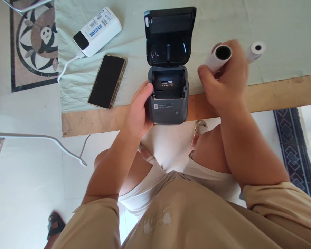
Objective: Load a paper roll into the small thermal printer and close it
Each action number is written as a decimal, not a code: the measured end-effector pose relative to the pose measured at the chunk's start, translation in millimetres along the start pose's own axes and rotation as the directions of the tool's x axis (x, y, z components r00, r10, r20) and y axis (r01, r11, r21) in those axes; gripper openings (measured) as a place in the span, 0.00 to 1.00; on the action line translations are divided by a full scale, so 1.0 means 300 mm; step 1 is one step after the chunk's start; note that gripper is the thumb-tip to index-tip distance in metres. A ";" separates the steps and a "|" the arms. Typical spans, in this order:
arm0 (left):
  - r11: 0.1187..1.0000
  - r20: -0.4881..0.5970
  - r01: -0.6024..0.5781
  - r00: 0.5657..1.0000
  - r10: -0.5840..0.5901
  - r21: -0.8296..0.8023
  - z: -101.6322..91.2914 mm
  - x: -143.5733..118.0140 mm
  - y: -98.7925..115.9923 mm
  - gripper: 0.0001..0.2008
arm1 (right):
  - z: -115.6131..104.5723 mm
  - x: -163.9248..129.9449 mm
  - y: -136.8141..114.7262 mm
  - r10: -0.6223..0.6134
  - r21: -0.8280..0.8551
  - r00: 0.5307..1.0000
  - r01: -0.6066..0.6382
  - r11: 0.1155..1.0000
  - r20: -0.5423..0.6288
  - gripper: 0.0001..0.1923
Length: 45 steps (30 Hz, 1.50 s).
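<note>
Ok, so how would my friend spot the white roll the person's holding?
By the pale green cloth's front edge, find the dark grey plastic box with its black lid flipped open. To its right, the person's right hand grips a white cylindrical roll. Its dark hole looks much wider than that of the other white roll, right of the hand.

The printer [166, 112] is coloured dark grey and marked with white print; its lid [168, 36] is finished in glossy black. White is shown by the larger roll [211, 64] and the smaller roll [253, 54]. The surface [287, 34] is covered in pale green and edged in brown. The black phone [107, 82] is rimmed with gold. The dark blue strip [292, 138] is patterned with diamonds.
</note>
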<state>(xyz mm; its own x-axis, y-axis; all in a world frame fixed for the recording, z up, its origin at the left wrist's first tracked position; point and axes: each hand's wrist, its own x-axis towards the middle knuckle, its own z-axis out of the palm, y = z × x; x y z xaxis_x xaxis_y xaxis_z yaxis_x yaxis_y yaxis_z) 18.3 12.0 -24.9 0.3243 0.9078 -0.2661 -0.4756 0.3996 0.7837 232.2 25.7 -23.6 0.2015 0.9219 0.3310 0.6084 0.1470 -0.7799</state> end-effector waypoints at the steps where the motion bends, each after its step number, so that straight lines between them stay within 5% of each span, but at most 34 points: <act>1: 1.000 -0.002 -0.006 1.000 0.006 0.003 -0.001 0.001 -0.001 0.14 | -0.003 0.001 -0.002 0.009 -0.092 1.000 -0.010 0.996 -0.010 0.16; 5: 0.999 -0.013 -0.049 0.999 0.049 0.021 0.002 0.003 -0.004 0.14 | -0.016 -0.005 -0.019 0.129 -0.332 0.983 -0.081 0.940 0.127 0.22; 7: 0.999 -0.009 -0.034 0.999 0.034 0.012 0.007 0.002 -0.002 0.13 | -0.035 -0.014 -0.022 0.047 -0.286 0.992 -0.010 0.958 0.121 0.24; 9: 1.000 0.001 -0.019 1.000 0.019 0.002 0.013 0.002 0.001 0.13 | -0.070 -0.016 -0.010 -0.156 -0.207 0.987 0.147 0.967 -0.026 0.21; 11: 1.000 0.001 -0.025 1.000 0.025 -0.001 0.018 0.000 0.003 0.14 | -0.117 -0.006 0.020 -0.332 -0.252 0.915 0.273 0.928 -0.230 0.14; 13: 1.000 -0.009 -0.031 0.999 0.031 0.001 0.023 -0.001 0.006 0.15 | -0.160 0.014 0.064 -0.401 -0.379 0.859 0.272 0.884 -0.317 0.12; 17: 1.000 -0.036 -0.009 0.999 0.010 0.009 0.033 -0.004 0.014 0.13 | -0.198 0.046 0.134 -0.023 -0.369 0.971 -0.069 0.927 -0.239 0.23; 19: 1.000 -0.044 0.006 0.999 -0.005 0.011 0.039 -0.003 0.017 0.12 | -0.194 0.050 0.140 0.123 -0.361 0.980 -0.172 0.916 -0.157 0.25; 23: 1.000 -0.049 -0.015 0.999 0.016 0.015 0.044 0.004 0.010 0.12 | -0.173 0.049 0.115 0.196 -0.368 0.976 -0.216 0.905 -0.091 0.24; 29: 0.995 -0.046 -0.052 0.997 0.057 0.086 0.046 0.014 0.004 0.12 | -0.146 0.053 0.125 0.196 -0.325 0.953 -0.265 0.908 -0.230 0.22; 32: 0.992 -0.025 -0.043 0.999 0.046 0.115 0.049 0.011 0.012 0.12 | -0.135 0.049 0.127 0.125 -0.199 0.958 -0.179 0.963 -0.256 0.27; 34: 0.992 -0.004 -0.046 0.999 0.047 0.117 0.049 0.007 0.018 0.11 | -0.136 0.058 0.122 0.171 0.074 0.931 -0.155 0.985 -0.322 0.29; 37: 0.990 0.001 -0.054 0.999 0.054 0.131 0.050 -0.002 0.024 0.10 | -0.160 0.096 0.113 0.526 0.594 0.820 -0.312 0.742 -0.226 0.22; 40: 0.988 0.006 -0.048 0.999 0.048 0.144 0.051 -0.007 0.027 0.11 | -0.186 0.124 0.101 0.695 0.729 0.717 -0.453 0.513 -0.044 0.18; 43: 0.988 0.021 -0.061 0.998 0.059 0.139 0.050 -0.007 0.027 0.11 | -0.172 0.095 0.067 0.609 0.719 0.787 -0.365 0.591 -0.101 0.18; 45: 0.990 0.030 -0.057 0.998 0.054 0.129 0.048 -0.006 0.026 0.11 | -0.138 0.050 0.034 0.382 0.653 0.901 -0.165 0.740 -0.204 0.22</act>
<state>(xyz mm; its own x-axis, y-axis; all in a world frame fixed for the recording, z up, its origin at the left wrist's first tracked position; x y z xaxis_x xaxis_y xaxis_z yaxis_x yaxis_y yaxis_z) 25.9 11.6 -10.1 0.3223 0.9237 -0.2069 -0.3835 0.3273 0.8636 273.2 26.0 -4.5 0.5707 0.8139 0.1092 -0.0843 0.1904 -0.9781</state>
